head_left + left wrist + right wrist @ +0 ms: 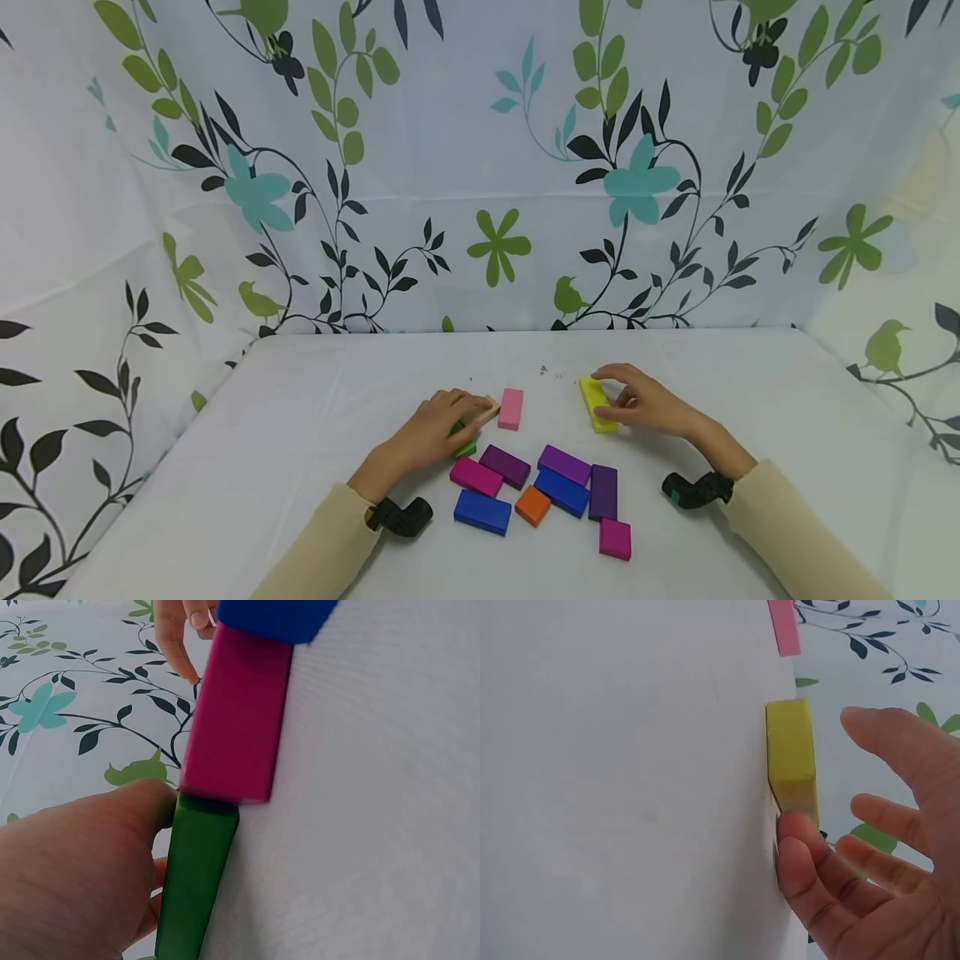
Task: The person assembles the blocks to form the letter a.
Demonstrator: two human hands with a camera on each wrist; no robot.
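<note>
In the head view my left hand (431, 433) has its thumb and fingers about a light wooden block (489, 412) and seems to pinch it. Below that hand lies a green block (196, 877), partly covered in the head view. A pink block (510, 409) stands just right of the wooden one. My right hand (645, 404) is at a yellow block (597, 405) on the table. Its fingers touch the block's end, while the right wrist view has the thumb (877, 735) apart from the block.
Nearer the body lie magenta (477, 477), purple (564, 465), blue (482, 512) and orange (532, 506) blocks, close together. Another magenta block (615, 539) sits at the front right. A leaf-patterned cloth (435, 167) hangs behind the white table (750, 400).
</note>
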